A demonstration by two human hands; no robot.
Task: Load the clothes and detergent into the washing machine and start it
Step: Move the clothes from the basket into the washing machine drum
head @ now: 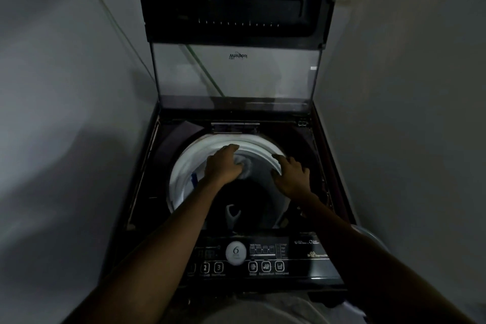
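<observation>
- head view: top-loading washing machine (236,123) with its glass lid (234,73) propped upright, both arms reaching over the drum.
- left hand (223,166) is bunched around a pale, soft garment (244,166) above the drum mouth; loading step, i'd say.
- right hand (292,173) lies spread, fingers apart, on the smooth white ring (184,166) of the tub, holding nothing.
- next call: let the cloth drop into the dark drum, then detergent, none of it in sight.
- glossy black control panel (263,258) sits nearest, round dial and square buttons untouched.
</observation>
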